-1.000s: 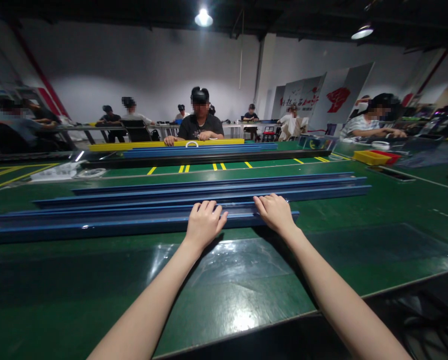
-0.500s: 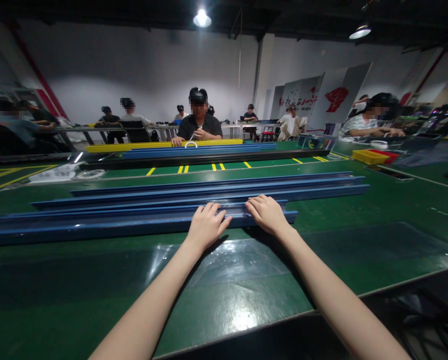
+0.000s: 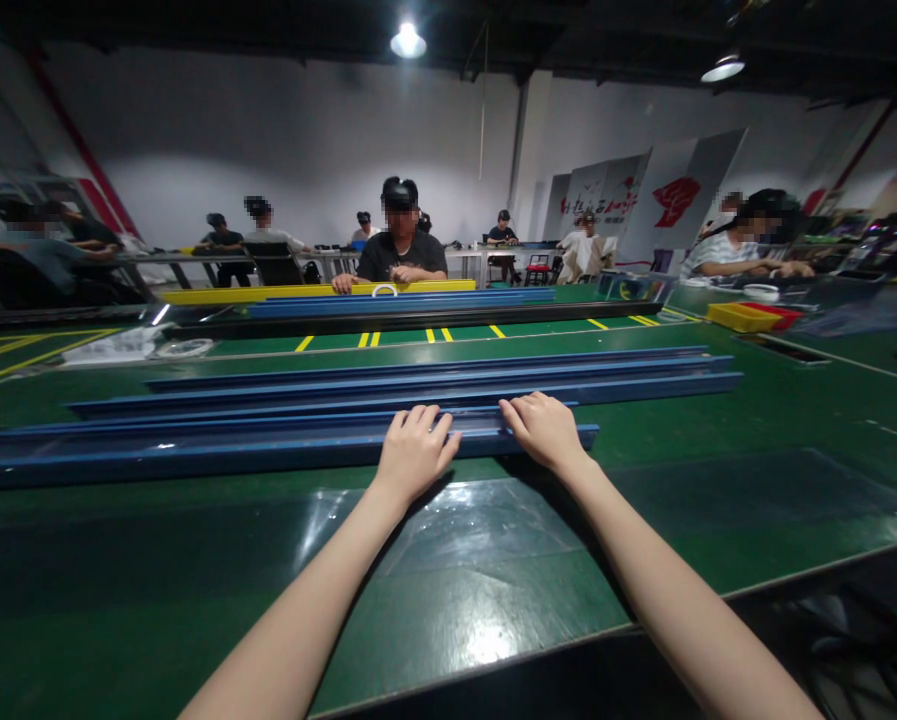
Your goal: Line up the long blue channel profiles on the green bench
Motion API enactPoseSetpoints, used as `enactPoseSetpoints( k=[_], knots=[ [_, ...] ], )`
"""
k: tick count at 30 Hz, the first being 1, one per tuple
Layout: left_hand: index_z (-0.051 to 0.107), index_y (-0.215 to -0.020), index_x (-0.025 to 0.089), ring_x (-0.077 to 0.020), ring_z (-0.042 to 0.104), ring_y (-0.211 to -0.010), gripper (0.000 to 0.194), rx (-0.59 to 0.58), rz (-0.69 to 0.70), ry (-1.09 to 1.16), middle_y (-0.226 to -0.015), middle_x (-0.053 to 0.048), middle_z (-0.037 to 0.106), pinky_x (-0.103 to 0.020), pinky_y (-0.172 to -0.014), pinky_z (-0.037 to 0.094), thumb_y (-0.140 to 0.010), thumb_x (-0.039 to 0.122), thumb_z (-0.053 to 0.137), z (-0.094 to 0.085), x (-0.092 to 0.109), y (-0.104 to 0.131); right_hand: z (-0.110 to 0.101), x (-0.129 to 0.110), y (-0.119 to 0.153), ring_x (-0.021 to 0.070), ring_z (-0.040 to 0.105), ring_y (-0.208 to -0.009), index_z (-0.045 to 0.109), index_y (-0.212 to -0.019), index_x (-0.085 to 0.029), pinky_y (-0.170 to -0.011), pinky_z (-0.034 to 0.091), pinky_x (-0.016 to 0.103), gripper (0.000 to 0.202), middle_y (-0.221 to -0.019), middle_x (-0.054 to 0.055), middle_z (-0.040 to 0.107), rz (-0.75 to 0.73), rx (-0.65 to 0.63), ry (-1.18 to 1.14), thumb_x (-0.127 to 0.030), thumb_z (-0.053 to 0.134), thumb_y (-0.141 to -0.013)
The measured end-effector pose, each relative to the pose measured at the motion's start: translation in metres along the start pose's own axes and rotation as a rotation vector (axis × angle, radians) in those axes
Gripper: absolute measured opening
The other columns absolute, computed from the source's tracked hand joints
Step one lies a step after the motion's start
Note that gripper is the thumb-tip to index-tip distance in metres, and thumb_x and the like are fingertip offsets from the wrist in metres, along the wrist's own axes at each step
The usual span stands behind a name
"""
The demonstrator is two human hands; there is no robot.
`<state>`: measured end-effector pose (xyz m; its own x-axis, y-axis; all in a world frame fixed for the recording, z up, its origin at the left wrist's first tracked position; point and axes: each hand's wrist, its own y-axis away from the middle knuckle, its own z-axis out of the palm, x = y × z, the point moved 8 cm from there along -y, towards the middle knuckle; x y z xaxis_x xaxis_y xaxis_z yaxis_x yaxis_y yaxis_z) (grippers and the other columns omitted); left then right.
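Note:
A long blue U-shaped channel [image 3: 193, 455] lies across the table in front of me, its open side up and its right end just past my hands. My left hand [image 3: 418, 443] grips its near wall, with the fingers bent over into the trough and the thumb on my side. Close to the right end, my right hand [image 3: 542, 428] is curled over the same wall; its fingertips are inside the trough and partly hidden. Whether anything small is under the fingers cannot be seen. More blue channels [image 3: 643, 388] lie parallel just behind.
The green table [image 3: 778, 440] carries a clear plastic sheet [image 3: 493, 520] nearest me. Farther back lie a black bar [image 3: 448, 318], blue strips and a yellow channel [image 3: 230, 296], where a co-worker [image 3: 399, 245] sits. Yellow and red bins [image 3: 740, 317] stand at the right.
My right hand has slid slightly right along the channel, while my left stays nearly in place. Across the table, the yellow channel has shifted left and the co-worker's raised hand has come down.

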<state>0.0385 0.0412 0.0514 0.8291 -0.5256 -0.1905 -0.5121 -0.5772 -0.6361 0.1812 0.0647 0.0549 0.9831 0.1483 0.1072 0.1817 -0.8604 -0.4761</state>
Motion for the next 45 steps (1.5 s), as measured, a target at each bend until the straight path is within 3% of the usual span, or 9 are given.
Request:
enactPoseSetpoints(
  k=[5,18,23,31,39,45],
  knots=[
    [0.053,-0.11,0.02,-0.0215,0.049,-0.097,0.034,-0.076,0.132,0.062,-0.108,-0.008,0.057,-0.033,-0.075,0.037,-0.086,0.039,0.036,0.009,0.014,0.002,-0.001,-0.008,0.001,0.0155,0.055,-0.079,0.061,-0.073,-0.019,-0.068,0.031,0.026,0.048,-0.081,0.005,0.067,-0.059,-0.008,-0.027,-0.038,0.02,-0.089],
    [0.059,-0.094,0.019,-0.0199,0.051,-0.091,0.034,-0.076,0.02,0.085,-0.1,-0.008,0.059,-0.032,-0.072,0.037,-0.087,0.039,0.034,0.009,0.01,0.0,0.001,-0.008,0.001,0.014,0.053,-0.086,0.061,-0.079,-0.02,-0.073,0.033,0.024,0.047,-0.089,0.004,0.066,-0.097,-0.029,-0.102,-0.037,0.019,-0.09],
    [0.059,-0.089,0.017,-0.0198,0.052,-0.089,0.033,-0.071,0.006,0.067,-0.096,-0.009,0.06,-0.031,-0.071,0.037,-0.087,0.038,0.035,0.009,0.01,0.0,0.005,0.018,-0.002,0.0145,0.055,-0.086,0.062,-0.08,-0.021,-0.072,0.035,0.024,0.048,-0.088,0.004,0.066,0.003,-0.037,-0.113,-0.038,0.018,-0.09],
    [0.058,-0.092,0.017,-0.0205,0.052,-0.092,0.029,-0.038,0.025,0.042,-0.1,-0.009,0.059,-0.031,-0.072,0.039,-0.086,0.037,0.038,0.01,0.01,0.002,0.028,0.073,-0.001,0.0156,0.058,-0.081,0.064,-0.084,-0.021,-0.067,0.036,0.024,0.04,-0.084,0.005,0.067,0.196,-0.101,-0.155,-0.033,0.026,-0.087],
    [0.058,-0.094,0.016,-0.0221,0.052,-0.094,0.028,-0.024,0.027,0.025,-0.101,-0.01,0.06,-0.033,-0.074,0.039,-0.085,0.036,0.04,0.011,0.011,0.003,0.033,0.081,-0.002,0.0155,0.06,-0.081,0.065,-0.083,-0.021,-0.069,0.038,0.022,0.034,-0.086,0.004,0.068,0.124,-0.149,-0.229,-0.034,0.033,-0.084],
    [0.057,-0.088,0.015,-0.0213,0.052,-0.091,0.028,-0.03,0.048,0.02,-0.099,-0.01,0.059,-0.032,-0.072,0.039,-0.086,0.036,0.038,0.011,0.016,-0.001,0.04,0.094,0.004,0.0161,0.054,-0.099,0.062,-0.101,-0.019,-0.086,0.037,0.026,0.035,-0.106,0.005,0.062,0.024,-0.192,-0.623,-0.037,0.039,-0.082]
  ],
)
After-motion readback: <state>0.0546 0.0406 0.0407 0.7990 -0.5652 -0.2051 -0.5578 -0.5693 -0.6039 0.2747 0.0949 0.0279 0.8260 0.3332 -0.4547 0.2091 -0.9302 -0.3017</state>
